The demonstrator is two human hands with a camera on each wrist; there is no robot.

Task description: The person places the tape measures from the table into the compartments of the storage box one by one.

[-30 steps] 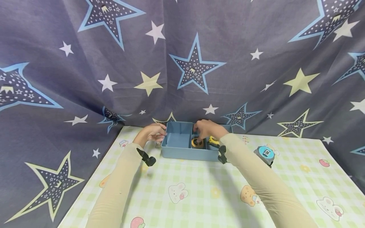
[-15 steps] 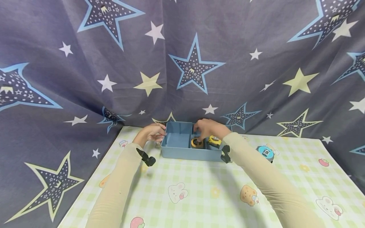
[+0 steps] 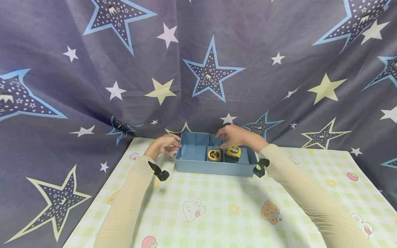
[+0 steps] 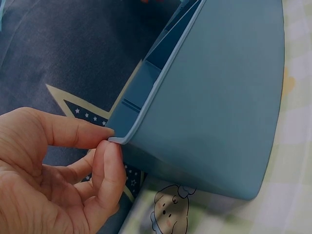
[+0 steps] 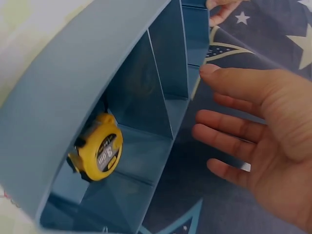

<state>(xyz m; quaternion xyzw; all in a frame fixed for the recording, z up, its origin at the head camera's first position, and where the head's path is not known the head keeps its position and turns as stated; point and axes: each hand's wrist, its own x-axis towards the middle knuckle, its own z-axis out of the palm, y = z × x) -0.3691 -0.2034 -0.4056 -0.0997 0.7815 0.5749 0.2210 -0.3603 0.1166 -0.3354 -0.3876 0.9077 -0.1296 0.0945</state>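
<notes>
A blue-grey divided box [image 3: 214, 167] stands at the back of the table. My left hand [image 4: 73, 161] pinches the rim at its left back corner between thumb and fingers. Over the box's back part is my right hand [image 3: 234, 135], its fingers spread and holding nothing, as the right wrist view shows. One yellow-and-black tape measure [image 3: 214, 155] lies in the narrow middle compartment, just under the right fingers. A second, brighter yellow tape measure [image 5: 101, 148] sits in the right compartment, near its divider. The left compartment holds nothing.
A green checked tablecloth [image 3: 214, 196] with cartoon prints covers the table. Behind the box hangs a dark star-patterned curtain [image 3: 198, 113]. The right sleeve [image 3: 304, 193] crosses the table's right side, covering where a blue-faced tape measure lay.
My right hand has let go of the tape measure in the middle compartment and lifted up and to the right, uncovering both tape measures. My left hand has stayed at the corner.
</notes>
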